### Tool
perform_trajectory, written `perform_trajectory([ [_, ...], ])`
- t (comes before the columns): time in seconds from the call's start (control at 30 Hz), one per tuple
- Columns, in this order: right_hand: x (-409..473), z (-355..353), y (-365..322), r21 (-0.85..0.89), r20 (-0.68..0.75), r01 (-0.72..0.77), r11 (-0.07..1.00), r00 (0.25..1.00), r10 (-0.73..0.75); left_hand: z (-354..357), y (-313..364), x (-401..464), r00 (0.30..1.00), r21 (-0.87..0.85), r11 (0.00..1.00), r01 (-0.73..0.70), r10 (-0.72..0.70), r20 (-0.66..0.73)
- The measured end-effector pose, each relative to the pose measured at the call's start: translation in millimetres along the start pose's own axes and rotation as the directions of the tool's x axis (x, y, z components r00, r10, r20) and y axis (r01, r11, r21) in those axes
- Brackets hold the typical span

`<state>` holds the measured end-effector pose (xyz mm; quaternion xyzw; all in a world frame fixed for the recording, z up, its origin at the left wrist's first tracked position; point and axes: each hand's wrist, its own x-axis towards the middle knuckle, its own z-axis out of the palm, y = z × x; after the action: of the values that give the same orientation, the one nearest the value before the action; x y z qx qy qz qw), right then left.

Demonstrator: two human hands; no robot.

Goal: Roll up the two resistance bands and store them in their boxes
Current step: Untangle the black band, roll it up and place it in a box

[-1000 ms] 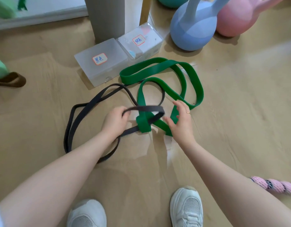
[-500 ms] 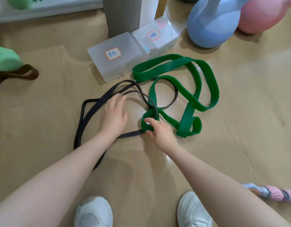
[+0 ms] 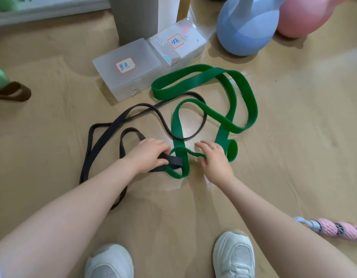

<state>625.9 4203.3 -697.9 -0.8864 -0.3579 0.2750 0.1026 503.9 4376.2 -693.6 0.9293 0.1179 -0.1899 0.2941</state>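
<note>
A black resistance band and a wider green band lie tangled on the wooden floor. My left hand grips a folded end of the black band where it passes through a green loop. My right hand is beside it, thumb and fingers loosely pinching the green band near that loop. Two translucent plastic boxes stand behind: one with a label on the left, a second with another label to its right. Both lids are closed.
A blue kettlebell and a pink one stand at the back right. A grey post rises behind the boxes. A green object with a brown strap lies at the left, a pink handle at the lower right. My shoes are below.
My left hand has moved right from the black loops and taken hold of the black band's end. My right hand has shifted right along the green band. The view came closer.
</note>
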Motion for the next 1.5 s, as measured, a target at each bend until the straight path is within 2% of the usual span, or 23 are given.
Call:
perform_trajectory([
  [0.1,14,6,-7,-0.128,0.194,0.134,0.983,0.975,-0.108,-1,-1,-12,1.0,-0.084,0.996,-0.017,0.018,0.009],
  [0.17,18,13,-14,-0.17,0.244,0.142,0.975,0.965,-0.098,-2,-1,-18,0.998,-0.121,0.992,-0.033,0.039,0.049],
  [0.27,19,12,-28,-0.151,0.098,0.011,0.988,0.995,0.004,-7,-1,-25,0.991,-0.098,0.991,-0.093,0.102,0.092],
  [0.37,24,-9,-36,0.076,-0.048,-0.148,0.986,0.987,0.152,-18,-4,-35,0.988,-0.06,0.994,-0.095,0.102,0.119],
  [0.5,30,-55,-32,0.319,-0.196,-0.237,0.918,0.931,0.309,-53,-13,-44,0.998,-0.062,0.997,-0.037,0.039,0.04],
  [0.6,32,-81,-32,0.486,-0.303,-0.264,0.833,0.843,0.444,-85,-16,-46,0.995,-0.114,0.989,-0.091,0.084,-0.059],
  [0.67,27,-93,-35,0.516,-0.349,-0.259,0.816,0.807,0.476,-98,-16,-48,0.994,-0.055,0.993,-0.103,0.1,-0.041],
  [0.7,24,-97,-35,0.449,-0.356,-0.26,0.855,0.826,0.437,-100,-17,-47,0.995,0.04,0.995,-0.096,0.096,0.005],
  [0.73,19,-98,-35,0.296,-0.305,-0.26,0.919,0.886,0.349,-101,-17,-47,0.993,0.15,0.985,-0.088,0.075,0.091],
  [0.77,14,-98,-35,0.078,-0.147,-0.242,0.967,0.957,0.252,-101,-16,-46,0.976,0.243,0.967,-0.081,0.028,0.215],
  [0.8,10,-96,-36,-0.123,0.097,-0.178,0.976,0.977,0.19,-99,-15,-45,0.937,0.299,0.952,-0.064,-0.046,0.347],
  [0.83,6,-92,-36,-0.249,0.329,-0.101,0.963,0.926,0.182,-95,-13,-42,0.885,0.324,0.945,-0.04,-0.118,0.451],
  [0.87,5,-88,-33,-0.31,0.464,-0.041,0.95,0.866,0.189,-93,-11,-37,0.856,0.321,0.947,-0.022,-0.148,0.496],
  [0.9,8,-86,-28,-0.303,0.477,-0.042,0.952,0.858,0.19,-92,-8,-30,0.866,0.286,0.958,-0.002,-0.141,0.48],
  [0.93,14,-86,-24,-0.25,0.408,-0.069,0.966,0.897,0.17,-92,-5,-20,0.904,0.221,0.975,0.026,-0.117,0.412],
  [1.0,33,-86,-13,-0.155,0.166,-0.095,0.983,0.979,0.12,-91,-1,2,0.973,0.122,0.991,0.047,-0.073,0.221],
  [1.07,55,-88,-3,-0.176,0.025,-0.051,0.983,0.998,0.057,-87,5,27,0.992,0.165,0.986,0.023,-0.042,0.116],
  [1.13,79,-90,5,-0.198,-0.039,-0.024,0.98,0.999,0.017,-78,13,50,0.997,0.281,0.959,0.016,-0.036,0.067],
  [1.23,112,-86,17,-0.198,-0.009,0.044,0.979,0.999,-0.047,-55,19,78,0.995,0.432,0.902,-0.01,-0.034,0.094],
  [1.33,133,-76,26,-0.154,0.091,0.153,0.976,0.986,-0.14,-31,24,93,0.99,0.443,0.896,-0.033,-0.033,0.139],
  [1.4,139,-67,27,-0.152,0.118,0.208,0.966,0.974,-0.191,-17,28,99,0.984,0.4,0.916,0.022,-0.092,0.156],
  [1.5,146,-57,20,-0.127,0.132,0.257,0.958,0.962,-0.241,0,33,106,0.963,0.308,0.933,0.184,-0.235,0.135],
])
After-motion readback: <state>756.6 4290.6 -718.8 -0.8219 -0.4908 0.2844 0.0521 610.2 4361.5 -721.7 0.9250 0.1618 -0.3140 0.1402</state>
